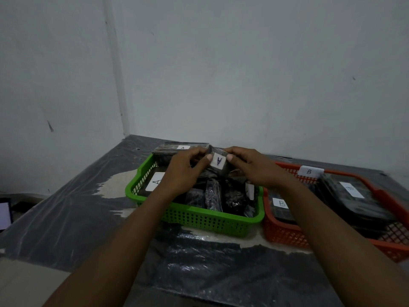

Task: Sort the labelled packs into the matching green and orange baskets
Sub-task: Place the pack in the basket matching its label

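Both hands, left (184,168) and right (252,166), pinch a crinkly dark plastic pack (219,161), white label "A", above the green mesh basket (199,218). Orange basket (285,231), tagged "B", beside the green one.

**Shiny film, moulded plastic, matt wall**

The green moulded-plastic lattice basket (199,220) and the orange plastic lattice basket (285,235) to its right look smooth, with a slight sheen. The dark film-wrapped packs (213,196) inside the green one are crinkled and shiny. The raised dark pack (224,171) over its far side is wrapped alike and bears a matt white paper label (218,161). A thin, wrinkled, glossy dark plastic sheet (221,273) covers the table. The grey-white wall (243,74) is matt and faintly scuffed.
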